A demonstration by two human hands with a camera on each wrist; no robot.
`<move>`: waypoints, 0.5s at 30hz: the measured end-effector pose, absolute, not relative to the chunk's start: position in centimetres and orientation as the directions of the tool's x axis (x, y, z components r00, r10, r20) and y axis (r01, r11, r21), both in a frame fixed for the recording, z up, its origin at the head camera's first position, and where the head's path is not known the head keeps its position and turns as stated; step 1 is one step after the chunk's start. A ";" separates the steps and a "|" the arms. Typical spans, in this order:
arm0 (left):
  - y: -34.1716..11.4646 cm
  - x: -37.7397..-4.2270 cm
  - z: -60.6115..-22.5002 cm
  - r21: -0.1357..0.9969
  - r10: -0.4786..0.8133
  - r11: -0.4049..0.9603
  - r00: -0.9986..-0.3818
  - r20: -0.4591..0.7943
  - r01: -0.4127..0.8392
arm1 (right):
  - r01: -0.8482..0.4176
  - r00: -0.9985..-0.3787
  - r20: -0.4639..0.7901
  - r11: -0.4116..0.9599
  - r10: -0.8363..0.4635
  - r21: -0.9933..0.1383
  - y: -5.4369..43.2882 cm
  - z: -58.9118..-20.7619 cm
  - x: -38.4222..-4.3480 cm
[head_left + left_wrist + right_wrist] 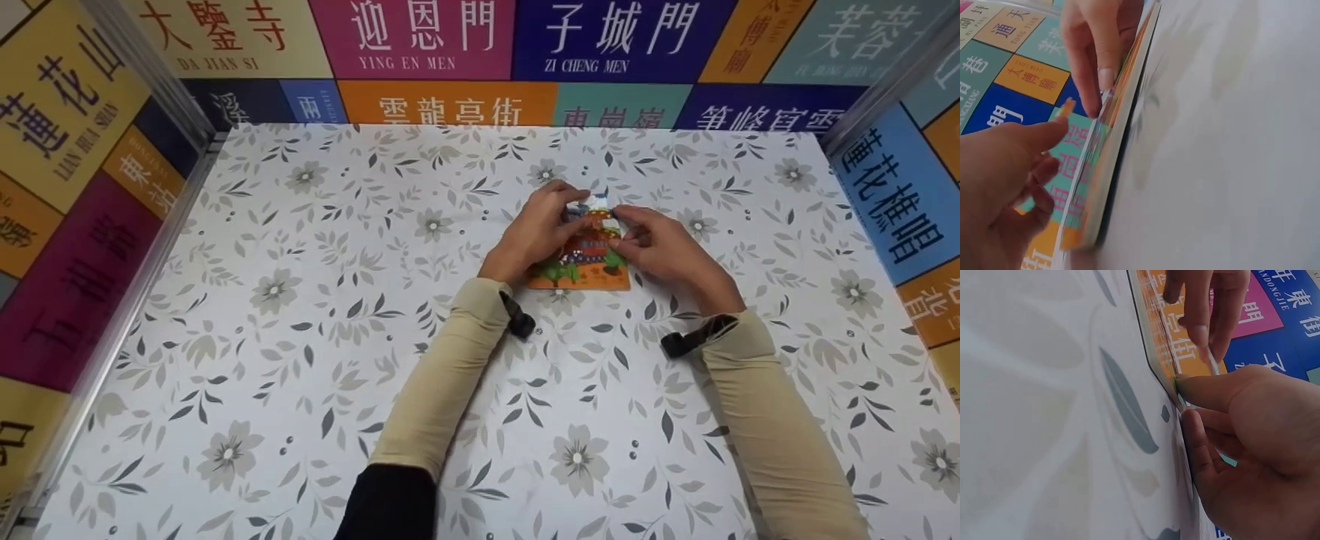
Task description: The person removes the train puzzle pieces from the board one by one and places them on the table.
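A small picture board (589,280), which looks like a jigsaw puzzle, lies flat on the table and shows orange ground, green bushes and a red train-like shape. My left hand (534,234) is over its upper left part. Between that hand's thumb and finger is a thin puzzle piece (1211,360), held tilted just above the board. At the board's right edge, my right hand (664,244) pinches the rim, thumb on top and finger at the side. Both hands cover part of the picture. In the left wrist view only the tip of the piece (1066,107) shows.
A white floral cloth (337,315) covers the table. Colourful panels with large characters (420,37) stand along the back and both sides. Black wrist straps (686,343) sit at both cuffs.
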State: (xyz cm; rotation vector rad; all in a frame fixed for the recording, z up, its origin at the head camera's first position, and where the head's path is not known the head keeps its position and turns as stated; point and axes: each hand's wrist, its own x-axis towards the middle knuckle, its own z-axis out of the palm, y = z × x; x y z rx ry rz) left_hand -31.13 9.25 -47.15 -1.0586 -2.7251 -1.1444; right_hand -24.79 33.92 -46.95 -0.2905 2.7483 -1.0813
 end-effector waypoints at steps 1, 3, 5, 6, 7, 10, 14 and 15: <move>9.0 -31.2 -47.1 0.638 0.571 0.505 -0.779 0.259 0.582 | -0.112 -0.966 -0.094 0.715 -0.241 -0.690 33.9 -46.9 -24.8; 8.3 -31.2 -47.0 0.647 0.544 0.493 -0.786 0.293 0.582 | -0.103 -0.967 -0.098 0.714 -0.235 -0.692 33.9 -46.8 -24.8; 7.5 -31.2 -47.0 0.655 0.523 0.488 -0.794 0.310 0.577 | -0.097 -0.967 -0.105 0.714 -0.233 -0.693 33.8 -46.8 -24.8; 7.1 -31.2 -47.0 0.657 0.514 0.489 -0.798 0.314 0.574 | -0.091 -0.967 -0.110 0.714 -0.230 -0.694 33.8 -46.8 -24.8; 6.7 -31.2 -47.0 0.660 0.509 0.491 -0.802 0.313 0.569 | -0.086 -0.967 -0.114 0.716 -0.226 -0.693 33.8 -46.8 -24.7; 5.5 -31.1 -46.9 0.663 0.490 0.515 -0.821 0.294 0.544 | -0.077 -0.968 -0.122 0.720 -0.221 -0.690 33.8 -46.9 -24.7; 4.0 -31.0 -46.9 0.659 0.457 0.552 -0.846 0.273 0.511 | -0.065 -0.970 -0.128 0.725 -0.208 -0.685 33.7 -46.8 -24.9; 3.6 -31.0 -46.9 0.658 0.450 0.558 -0.851 0.272 0.506 | -0.059 -0.970 -0.132 0.725 -0.204 -0.686 33.7 -46.8 -24.9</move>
